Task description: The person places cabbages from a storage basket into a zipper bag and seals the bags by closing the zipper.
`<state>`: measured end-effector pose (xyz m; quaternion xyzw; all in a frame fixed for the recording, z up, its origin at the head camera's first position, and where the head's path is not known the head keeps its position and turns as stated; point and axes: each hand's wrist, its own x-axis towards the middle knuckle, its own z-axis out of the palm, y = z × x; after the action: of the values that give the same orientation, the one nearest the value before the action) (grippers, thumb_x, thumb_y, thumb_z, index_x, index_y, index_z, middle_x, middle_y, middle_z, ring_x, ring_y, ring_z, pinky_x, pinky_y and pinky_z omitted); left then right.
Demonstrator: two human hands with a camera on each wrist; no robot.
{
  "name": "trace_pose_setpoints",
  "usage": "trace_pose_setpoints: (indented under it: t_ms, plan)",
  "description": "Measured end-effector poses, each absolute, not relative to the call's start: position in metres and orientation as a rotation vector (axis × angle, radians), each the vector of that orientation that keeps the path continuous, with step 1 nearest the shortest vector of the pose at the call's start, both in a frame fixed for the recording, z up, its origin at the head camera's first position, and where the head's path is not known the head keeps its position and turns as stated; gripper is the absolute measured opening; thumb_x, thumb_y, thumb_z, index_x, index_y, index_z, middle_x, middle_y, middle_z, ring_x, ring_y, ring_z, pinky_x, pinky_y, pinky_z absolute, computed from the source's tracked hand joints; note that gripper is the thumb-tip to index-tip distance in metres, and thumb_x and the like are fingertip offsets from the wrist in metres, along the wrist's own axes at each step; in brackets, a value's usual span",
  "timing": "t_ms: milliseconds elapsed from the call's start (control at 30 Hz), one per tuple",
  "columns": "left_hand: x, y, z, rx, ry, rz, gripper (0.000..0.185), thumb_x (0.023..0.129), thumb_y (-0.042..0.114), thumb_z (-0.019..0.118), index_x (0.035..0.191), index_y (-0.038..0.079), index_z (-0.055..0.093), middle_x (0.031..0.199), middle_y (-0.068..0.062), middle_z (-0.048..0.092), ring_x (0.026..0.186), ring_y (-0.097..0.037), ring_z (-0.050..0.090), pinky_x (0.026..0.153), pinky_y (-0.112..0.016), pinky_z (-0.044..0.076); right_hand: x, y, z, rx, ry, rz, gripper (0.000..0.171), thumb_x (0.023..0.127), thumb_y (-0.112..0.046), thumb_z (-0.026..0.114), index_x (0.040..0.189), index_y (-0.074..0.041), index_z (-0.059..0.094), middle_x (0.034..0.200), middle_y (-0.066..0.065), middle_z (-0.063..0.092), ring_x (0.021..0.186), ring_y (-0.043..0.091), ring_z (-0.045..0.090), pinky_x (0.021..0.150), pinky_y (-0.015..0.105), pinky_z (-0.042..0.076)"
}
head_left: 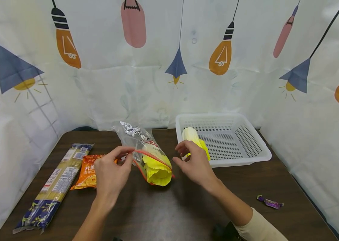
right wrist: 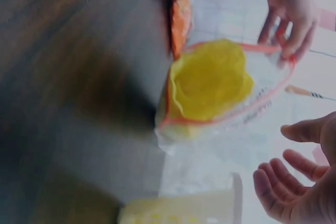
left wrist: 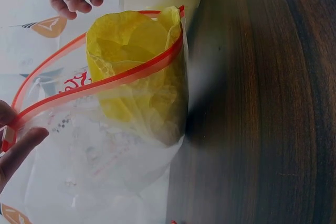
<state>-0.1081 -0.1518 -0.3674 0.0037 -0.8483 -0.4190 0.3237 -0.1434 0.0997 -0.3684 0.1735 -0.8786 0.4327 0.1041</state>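
My left hand (head_left: 112,174) pinches the corner of a clear zip bag (head_left: 128,145) by its red zip strip. The bag lies on its side with its mouth spread toward me. Inside it is a napa cabbage (head_left: 160,172), yellow leaf ends facing out at the opening; the left wrist view shows these cabbage leaves (left wrist: 131,40) level with the red strip. Just right of the mouth, my right hand (head_left: 196,164) hovers empty, fingers loosely bent and apart in the right wrist view. Behind that hand, a second pale cabbage (head_left: 190,134) lies at the left end of a white basket (head_left: 259,157).
At the left lies a long noodle packet (head_left: 62,179) with a blue end. An orange snack bag (head_left: 86,172) sits between it and my left hand. One purple wrapped candy (head_left: 271,203) rests at the right. A printed white curtain (head_left: 157,93) hangs behind the table.
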Motion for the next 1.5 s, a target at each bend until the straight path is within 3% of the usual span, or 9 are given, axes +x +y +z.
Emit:
trace_pose_setpoints:
  t_ms: [400,633,900,1067,1133,1300,1400,1500]
  plan:
    - [-0.109,-0.154,-0.37,-0.035,-2.205,-1.093,0.011,0.09,0.007,0.078,0.096,0.015,0.083,0.085,-0.001,0.081,0.076,-0.018,0.076,0.05,-0.014,0.042,-0.168,0.134,-0.348,0.288,-2.725,1.205,0.032,0.092,-0.021,0.076,0.12,-0.009,0.065,0.11,0.011,0.071,0.099,0.027,0.071,0.087,0.044,0.06]
    - [-0.109,-0.153,-0.37,-0.037,-2.201,-1.088,0.01,0.09,0.008,0.079,0.095,0.016,0.083,0.083,-0.001,0.08,0.074,-0.019,0.075,0.05,-0.015,0.042,-0.185,0.151,-0.34,0.218,-2.857,1.074,0.042,0.095,-0.025,0.073,0.13,-0.006,0.06,0.113,0.016,0.07,0.1,0.032,0.069,0.085,0.045,0.059]
    - [-0.108,-0.152,-0.368,-0.03,-2.216,-1.09,0.007,0.088,0.011,0.083,0.093,0.017,0.083,0.082,0.0,0.08,0.074,-0.021,0.076,0.049,-0.015,0.043,-0.207,0.162,-0.345,0.121,-3.064,0.944,0.063,0.096,-0.035,0.071,0.143,-0.002,0.046,0.129,0.027,0.064,0.1,0.037,0.065,0.076,0.041,0.056]
    - [-0.108,-0.152,-0.368,-0.019,-2.229,-1.098,0.007,0.088,0.012,0.084,0.093,0.017,0.083,0.082,0.001,0.08,0.075,-0.02,0.076,0.052,-0.014,0.044,-0.218,0.16,-0.357,0.089,-3.146,0.851,0.074,0.098,-0.044,0.068,0.148,0.001,0.038,0.112,0.025,0.064,0.088,0.032,0.06,0.071,0.037,0.051]
    - [-0.108,-0.151,-0.368,-0.014,-2.231,-1.095,0.007,0.088,0.013,0.084,0.093,0.017,0.083,0.082,0.001,0.08,0.075,-0.02,0.075,0.052,-0.015,0.044,-0.222,0.158,-0.361,0.06,-3.184,0.808,0.078,0.098,-0.048,0.067,0.15,0.001,0.036,0.113,0.025,0.064,0.087,0.031,0.058,0.069,0.035,0.048]
    - [-0.108,-0.15,-0.369,-0.019,-2.238,-1.083,0.006,0.087,0.013,0.084,0.092,0.017,0.083,0.08,0.0,0.079,0.073,-0.018,0.075,0.051,-0.016,0.045,-0.229,0.154,-0.367,-0.036,-3.32,0.782,0.092,0.096,-0.054,0.066,0.16,-0.003,0.023,0.141,0.03,0.056,0.094,0.034,0.062,0.063,0.035,0.055]
    - [-0.108,-0.15,-0.37,-0.031,-2.241,-1.076,0.006,0.087,0.013,0.084,0.092,0.016,0.082,0.08,0.0,0.079,0.073,-0.018,0.075,0.053,-0.014,0.045,-0.234,0.152,-0.37,-0.073,-3.392,0.827,0.097,0.096,-0.056,0.066,0.164,-0.008,0.016,0.147,0.03,0.051,0.102,0.039,0.065,0.062,0.04,0.06]
    - [-0.108,-0.15,-0.37,-0.041,-2.243,-1.074,0.007,0.087,0.012,0.084,0.092,0.016,0.082,0.081,0.0,0.079,0.074,-0.018,0.075,0.056,-0.013,0.045,-0.238,0.15,-0.373,-0.091,-3.436,0.892,0.099,0.094,-0.057,0.068,0.164,-0.012,0.013,0.148,0.028,0.049,0.115,0.042,0.062,0.072,0.05,0.063]
